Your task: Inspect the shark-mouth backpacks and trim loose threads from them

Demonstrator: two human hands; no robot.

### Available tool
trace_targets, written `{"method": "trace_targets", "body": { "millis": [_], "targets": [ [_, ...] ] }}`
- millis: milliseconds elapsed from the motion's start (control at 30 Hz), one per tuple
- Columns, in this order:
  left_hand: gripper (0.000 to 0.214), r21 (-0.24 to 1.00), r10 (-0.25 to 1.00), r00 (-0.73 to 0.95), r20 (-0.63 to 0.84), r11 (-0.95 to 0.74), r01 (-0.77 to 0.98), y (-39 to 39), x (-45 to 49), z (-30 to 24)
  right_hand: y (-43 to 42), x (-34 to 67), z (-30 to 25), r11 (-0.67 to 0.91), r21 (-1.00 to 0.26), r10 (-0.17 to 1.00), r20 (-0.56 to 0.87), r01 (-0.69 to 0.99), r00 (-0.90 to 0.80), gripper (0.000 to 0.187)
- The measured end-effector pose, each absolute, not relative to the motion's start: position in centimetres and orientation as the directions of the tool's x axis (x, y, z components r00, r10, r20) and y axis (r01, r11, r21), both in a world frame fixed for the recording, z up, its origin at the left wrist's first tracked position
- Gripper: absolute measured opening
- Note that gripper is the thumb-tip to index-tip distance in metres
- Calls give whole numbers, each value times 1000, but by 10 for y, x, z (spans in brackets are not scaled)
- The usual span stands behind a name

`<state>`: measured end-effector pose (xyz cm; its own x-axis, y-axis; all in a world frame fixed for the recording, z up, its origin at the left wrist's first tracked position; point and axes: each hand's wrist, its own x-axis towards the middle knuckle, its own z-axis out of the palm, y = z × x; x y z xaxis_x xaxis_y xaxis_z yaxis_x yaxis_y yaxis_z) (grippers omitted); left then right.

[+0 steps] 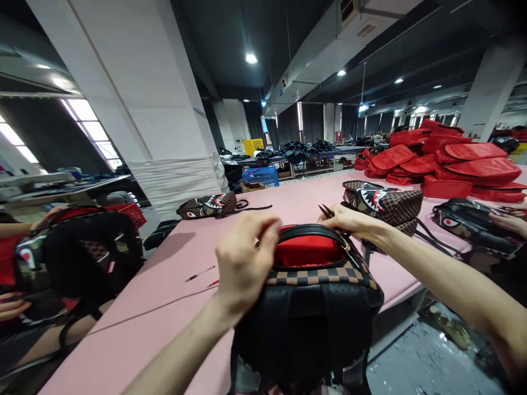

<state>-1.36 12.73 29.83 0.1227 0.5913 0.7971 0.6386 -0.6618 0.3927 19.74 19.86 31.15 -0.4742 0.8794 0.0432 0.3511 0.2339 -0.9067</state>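
A black backpack [304,334] with a brown-and-black checkered top band stands in front of me at the table edge, its back panel and straps towards me. Its top is unzipped, and the red lining [310,250] shows below the black carry handle. My left hand [245,258] is closed at the upper left of the opening, fingers curled on the bag's edge; the fingertips are partly hidden. Beyond the handle, at the far right side of the opening, my right hand [343,218] is closed around small dark scissors [325,210], whose tips point up and left.
On the pink table [164,307] lie pens [200,274], a checkered shark-face bag [209,205] at left and another [382,203] at right. Red bags [444,159] are heaped at back right. Co-workers on both sides handle camouflage bags [82,258]. A blue crate [261,176] stands beyond.
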Motion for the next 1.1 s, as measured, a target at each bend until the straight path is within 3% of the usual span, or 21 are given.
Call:
{"method": "trace_targets", "body": {
  "millis": [67, 133, 233, 300, 400, 500, 633, 800, 967, 1100],
  "targets": [
    [27, 318, 607, 446, 658, -760, 566, 112, 2, 305, 200, 197, 311, 237, -916, 873, 54, 325, -485, 18],
    [32, 386, 657, 701, 279, -745, 544, 112, 16, 311, 202, 197, 310, 229, -925, 869, 55, 302, -491, 15],
    [44, 494, 575, 787, -224, -629, 600, 133, 29, 318, 203, 196, 307, 209, -938, 869, 47, 278, -493, 12],
    [49, 536, 473, 797, -376, -591, 603, 150, 33, 321, 204, 195, 304, 202, -944, 871, 51, 262, -489, 11],
    [53, 535, 452, 757, -471, -537, 653, 160, 38, 324, 206, 196, 301, 202, -952, 865, 63, 230, -498, 11],
    [53, 428, 532, 653, -539, -496, 756, 151, 35, 332, 210, 200, 298, 239, -951, 831, 95, 197, -548, 13],
    [41, 388, 662, 653, -368, -529, 755, 144, 14, 340, 219, 199, 295, 303, -938, 816, 163, 170, -554, 13],
    [56, 543, 506, 692, -515, -432, 720, 167, -12, 327, 234, 177, 293, 289, -934, 810, 123, 208, -574, 8],
    [49, 750, 653, 650, -389, -186, 635, 179, -18, 316, 231, 191, 299, 378, -903, 885, 287, 205, -366, 24],
    [50, 787, 702, 626, -341, -151, 598, 180, -19, 311, 181, 234, 293, 377, -917, 919, 352, 133, -179, 40]
  ]
}}
